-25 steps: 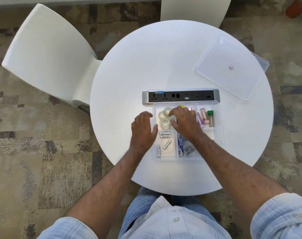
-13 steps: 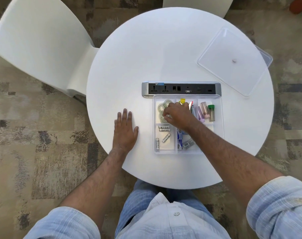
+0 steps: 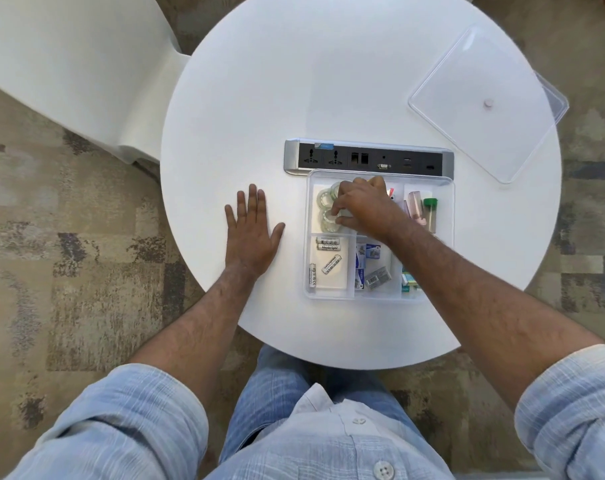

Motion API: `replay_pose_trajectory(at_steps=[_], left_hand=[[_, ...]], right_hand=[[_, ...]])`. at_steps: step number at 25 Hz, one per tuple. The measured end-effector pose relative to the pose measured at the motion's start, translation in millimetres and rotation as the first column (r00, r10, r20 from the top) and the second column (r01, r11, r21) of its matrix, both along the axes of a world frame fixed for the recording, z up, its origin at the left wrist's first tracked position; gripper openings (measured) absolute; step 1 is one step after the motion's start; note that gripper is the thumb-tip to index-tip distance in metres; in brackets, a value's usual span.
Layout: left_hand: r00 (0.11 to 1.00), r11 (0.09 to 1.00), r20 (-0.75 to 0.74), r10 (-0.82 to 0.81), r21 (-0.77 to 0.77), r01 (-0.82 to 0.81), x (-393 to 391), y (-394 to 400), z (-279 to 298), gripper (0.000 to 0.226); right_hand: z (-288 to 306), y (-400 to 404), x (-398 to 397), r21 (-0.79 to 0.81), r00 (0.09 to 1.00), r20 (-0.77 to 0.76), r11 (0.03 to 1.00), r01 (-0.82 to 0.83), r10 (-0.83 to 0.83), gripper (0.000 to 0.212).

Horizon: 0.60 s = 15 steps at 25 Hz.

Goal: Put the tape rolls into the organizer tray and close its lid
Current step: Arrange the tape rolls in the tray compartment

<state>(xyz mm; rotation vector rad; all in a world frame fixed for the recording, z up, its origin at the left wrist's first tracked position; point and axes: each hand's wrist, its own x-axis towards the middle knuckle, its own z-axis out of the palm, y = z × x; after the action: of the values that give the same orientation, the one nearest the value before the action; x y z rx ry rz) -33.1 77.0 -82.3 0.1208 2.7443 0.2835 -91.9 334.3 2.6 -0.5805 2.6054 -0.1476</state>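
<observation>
A clear organizer tray (image 3: 448, 237) sits on the round white table (image 3: 328, 81), just in front of a socket strip. Several clear tape rolls (image 3: 324, 199) lie in its far left compartment. My right hand (image 3: 363, 207) reaches into that compartment, fingertips curled down onto a tape roll among the others. My left hand (image 3: 251, 233) rests flat on the table to the left of the tray, fingers spread, holding nothing. The tray's clear lid (image 3: 481, 133) lies apart at the table's far right edge, partly overhanging it.
A silver and black socket strip (image 3: 368, 160) touches the tray's far side. Other compartments hold batteries (image 3: 328, 244), small boxes (image 3: 372, 268) and tubes (image 3: 429, 211). A white chair (image 3: 69, 64) stands at the left, on patterned carpet.
My left hand left the tray's side and now lies flat on the table. My right hand shifted within the tape compartment, fingers pressing on a roll.
</observation>
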Motion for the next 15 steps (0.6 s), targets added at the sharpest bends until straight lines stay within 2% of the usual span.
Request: replay_pose_trajectory(at_steps=[8,15], left_hand=[[0.982,0.999,-0.183,0.039,-0.006,-0.041,5,2,-26,0.082],[0.962,0.998,-0.267,0.062,0.004,-0.063,7,0,-34,0.081]], right_hand=[[-11,3,1,-0.043,0.992,0.017,0.991,-0.126,0.127,0.029],[-13,1,-7,0.010,0.969,-0.030,0.970,-0.243,0.243,0.034]])
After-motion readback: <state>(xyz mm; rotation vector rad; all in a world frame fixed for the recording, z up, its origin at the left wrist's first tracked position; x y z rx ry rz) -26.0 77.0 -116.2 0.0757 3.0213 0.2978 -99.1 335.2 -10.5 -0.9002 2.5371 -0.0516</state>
